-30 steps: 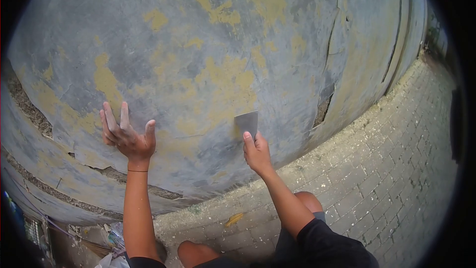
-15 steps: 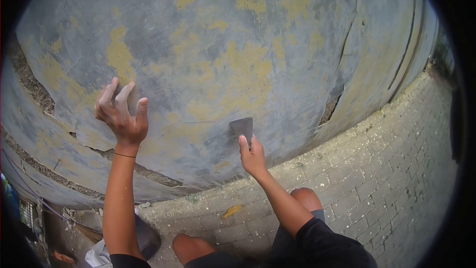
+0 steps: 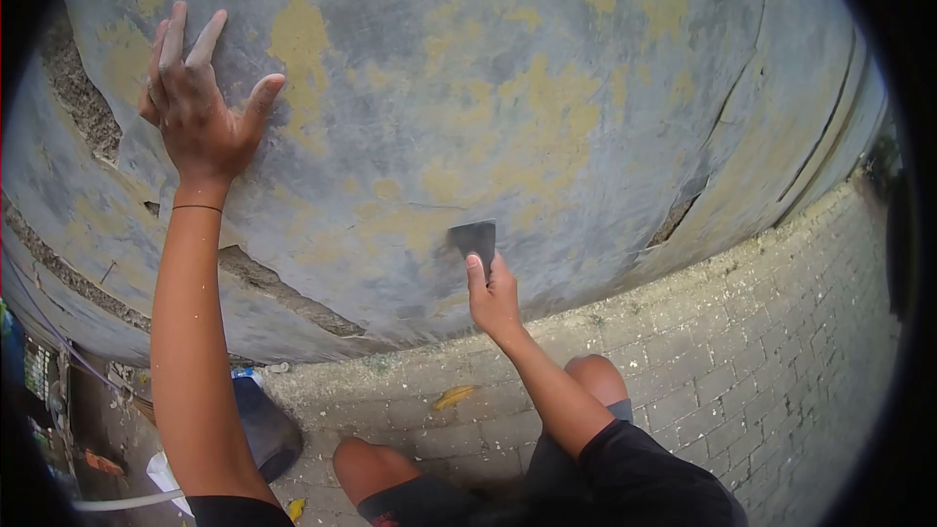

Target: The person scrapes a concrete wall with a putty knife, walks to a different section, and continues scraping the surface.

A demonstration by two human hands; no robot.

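Observation:
A weathered grey wall (image 3: 390,117) with yellowish patches and cracked plaster fills most of the view. My left hand (image 3: 200,107) is spread at the wall's upper left, fingers apart and dusty with white powder, holding nothing. Lower down, right of the middle, my right hand (image 3: 495,298) is wrapped round a scraper (image 3: 475,236). The scraper's flat blade points up and lies at the wall surface; its handle is hidden in my hand. A thin dark band circles my left wrist.
Brick paving (image 3: 722,390) strewn with pale flakes runs along the wall's foot. A yellow leaf (image 3: 454,397) lies on it near my knees. At lower left stand a dark container (image 3: 265,426) and a white bag (image 3: 164,476). Broken plaster leaves a gap (image 3: 293,293) low in the wall.
My left hand has moved up and left along the wall, and its curled fingers have straightened. My right hand still grips the scraper, at nearly the same place in view. The view has shifted slightly.

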